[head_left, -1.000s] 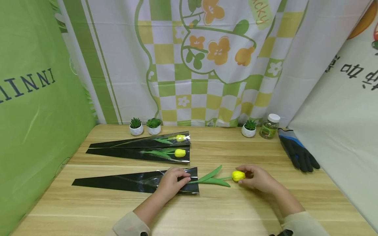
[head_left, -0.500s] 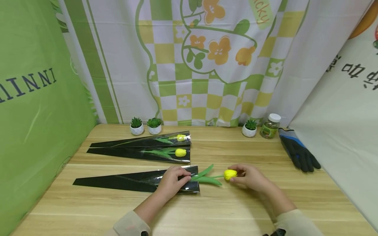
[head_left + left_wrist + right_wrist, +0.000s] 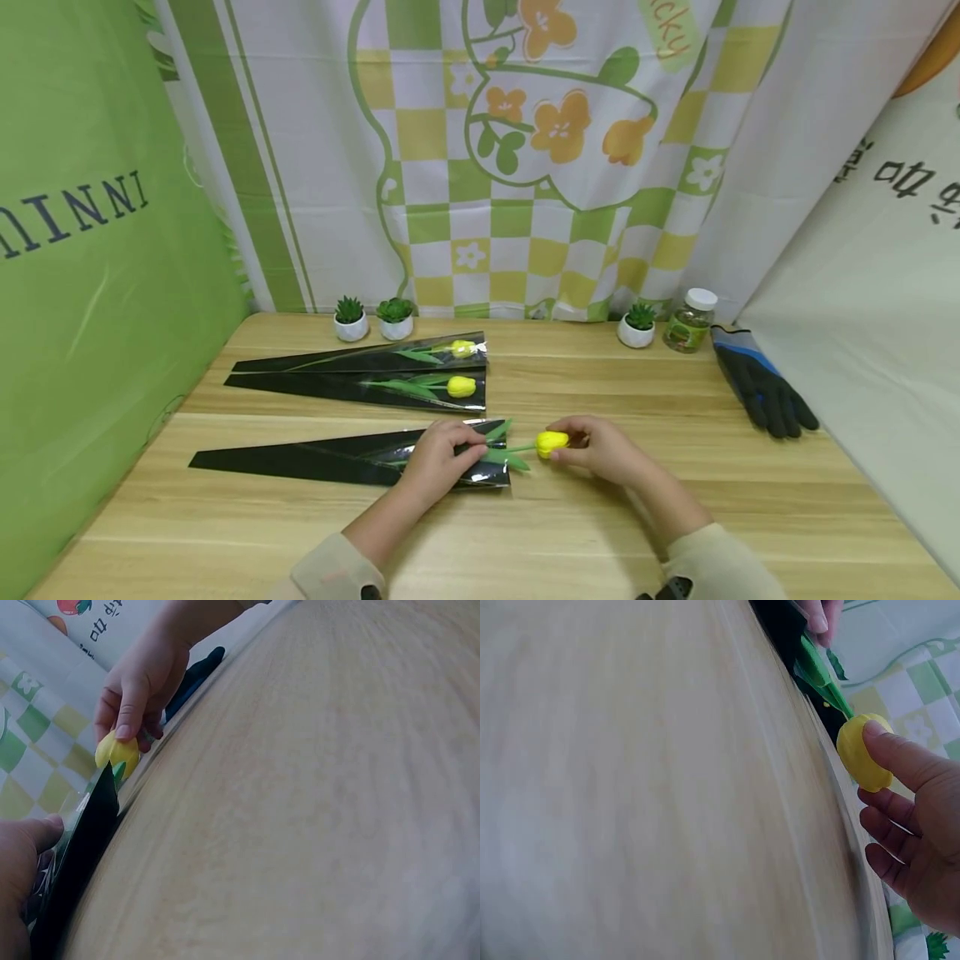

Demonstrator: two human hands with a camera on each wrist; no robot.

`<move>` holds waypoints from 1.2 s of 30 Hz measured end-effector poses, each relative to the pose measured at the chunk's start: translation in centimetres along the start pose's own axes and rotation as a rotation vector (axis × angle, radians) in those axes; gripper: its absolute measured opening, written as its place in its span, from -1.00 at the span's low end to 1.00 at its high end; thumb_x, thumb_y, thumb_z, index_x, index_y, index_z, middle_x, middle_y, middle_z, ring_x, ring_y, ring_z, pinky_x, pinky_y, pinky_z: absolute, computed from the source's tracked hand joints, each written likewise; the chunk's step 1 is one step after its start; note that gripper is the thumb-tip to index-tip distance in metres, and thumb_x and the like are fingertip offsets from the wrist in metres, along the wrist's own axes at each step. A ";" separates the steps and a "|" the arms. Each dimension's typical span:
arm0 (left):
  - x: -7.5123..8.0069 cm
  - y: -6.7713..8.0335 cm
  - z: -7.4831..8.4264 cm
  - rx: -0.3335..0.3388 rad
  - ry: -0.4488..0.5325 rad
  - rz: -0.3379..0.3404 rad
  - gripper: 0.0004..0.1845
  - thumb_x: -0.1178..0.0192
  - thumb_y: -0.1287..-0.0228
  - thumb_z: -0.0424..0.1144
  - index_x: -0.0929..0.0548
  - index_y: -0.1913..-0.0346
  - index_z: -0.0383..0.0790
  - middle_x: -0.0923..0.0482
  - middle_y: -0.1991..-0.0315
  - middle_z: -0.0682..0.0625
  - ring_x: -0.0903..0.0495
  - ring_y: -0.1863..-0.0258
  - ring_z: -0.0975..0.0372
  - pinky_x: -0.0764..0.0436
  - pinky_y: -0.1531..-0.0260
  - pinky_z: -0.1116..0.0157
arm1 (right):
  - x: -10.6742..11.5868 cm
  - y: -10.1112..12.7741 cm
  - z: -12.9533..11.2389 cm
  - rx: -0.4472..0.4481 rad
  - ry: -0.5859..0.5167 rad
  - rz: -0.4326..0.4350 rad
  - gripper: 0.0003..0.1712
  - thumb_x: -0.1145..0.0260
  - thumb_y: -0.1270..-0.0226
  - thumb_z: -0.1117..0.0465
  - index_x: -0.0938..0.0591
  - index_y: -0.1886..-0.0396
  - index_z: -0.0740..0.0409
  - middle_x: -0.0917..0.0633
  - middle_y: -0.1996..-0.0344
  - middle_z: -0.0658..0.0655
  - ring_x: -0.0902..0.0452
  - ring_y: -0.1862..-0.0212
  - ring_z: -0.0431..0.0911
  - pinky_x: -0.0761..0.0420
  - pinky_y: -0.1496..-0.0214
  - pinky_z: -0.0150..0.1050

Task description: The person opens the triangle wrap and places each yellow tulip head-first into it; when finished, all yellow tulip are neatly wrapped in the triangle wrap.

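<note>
On the wooden table (image 3: 675, 400), the left hand (image 3: 438, 457) pinches the wide mouth of the black cone-shaped sleeve (image 3: 315, 460), holding it down, while just to its right the right hand (image 3: 600, 450) grips the yellow tulip (image 3: 551, 442) by its bloom, stem and leaves already at the opening. To my eye the stem should go in straight along the sleeve's length, mouth kept lifted so the leaves don't snag (two wrapped tulips (image 3: 420, 377) lie behind). Writing: "INNI" on the green sheet (image 3: 75, 204) at left, "cky" on the checked curtain (image 3: 667, 37), and characters I can't read on the white banner (image 3: 900, 179) at right
</note>
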State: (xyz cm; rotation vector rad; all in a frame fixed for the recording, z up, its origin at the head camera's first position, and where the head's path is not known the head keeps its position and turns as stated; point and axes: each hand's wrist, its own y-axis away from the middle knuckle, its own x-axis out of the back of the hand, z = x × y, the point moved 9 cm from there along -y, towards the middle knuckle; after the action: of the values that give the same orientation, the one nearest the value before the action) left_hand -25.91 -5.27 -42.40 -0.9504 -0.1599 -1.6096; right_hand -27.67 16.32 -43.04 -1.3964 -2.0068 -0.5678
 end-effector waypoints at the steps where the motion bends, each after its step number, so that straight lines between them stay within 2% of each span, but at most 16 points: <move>1: 0.0 0.0 0.0 0.001 0.001 -0.001 -0.91 -0.36 -0.22 -0.20 -0.80 0.26 -0.10 -0.71 0.25 0.09 -0.64 0.14 0.20 -0.62 0.01 0.17 | -0.2 -0.1 -0.2 0.000 0.002 -0.002 -0.60 -0.49 -0.16 0.07 -0.71 0.03 0.12 -0.71 0.20 0.02 -0.50 0.20 -0.17 -0.54 0.16 -0.34; 11: 0.1 -0.1 0.0 0.019 0.002 -0.006 -0.88 -0.36 -0.22 -0.19 -0.80 0.23 -0.10 -0.72 0.23 0.08 -0.64 0.12 0.19 -0.61 0.00 0.14 | -1.8 -1.1 -1.7 0.018 0.020 -0.021 -0.64 -0.47 -0.19 0.07 -0.70 0.04 0.08 -0.67 0.31 -0.04 -0.46 0.27 -0.18 -0.51 0.21 -0.38; 22: 0.3 -0.1 0.0 0.046 0.025 0.000 -0.86 -0.36 -0.23 -0.18 -0.80 0.20 -0.11 -0.72 0.19 0.08 -0.63 0.10 0.18 -0.63 0.00 0.15 | -3.6 -1.7 -2.7 0.058 -0.103 -0.062 -0.67 -0.41 -0.24 0.23 -0.68 0.00 0.21 -0.71 0.26 0.05 -0.50 0.26 -0.17 -0.54 0.23 -0.43; 36: 0.6 -0.2 0.2 0.040 0.057 0.029 -0.87 -0.37 -0.21 -0.19 -0.80 0.22 -0.11 -0.73 0.21 0.08 -0.62 0.12 0.20 -0.62 0.04 0.21 | -5.3 -2.6 -3.5 0.092 -0.155 -0.076 -0.66 -0.43 -0.24 0.16 -0.70 0.04 0.23 -0.72 0.28 0.08 -0.55 0.24 -0.23 -0.57 0.19 -0.44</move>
State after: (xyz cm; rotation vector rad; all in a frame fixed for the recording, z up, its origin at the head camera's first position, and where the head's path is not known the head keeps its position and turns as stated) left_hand -25.93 -5.55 -41.77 -0.8715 -0.1373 -1.5998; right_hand -27.89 9.56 -44.24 -1.3494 -2.1874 -0.4044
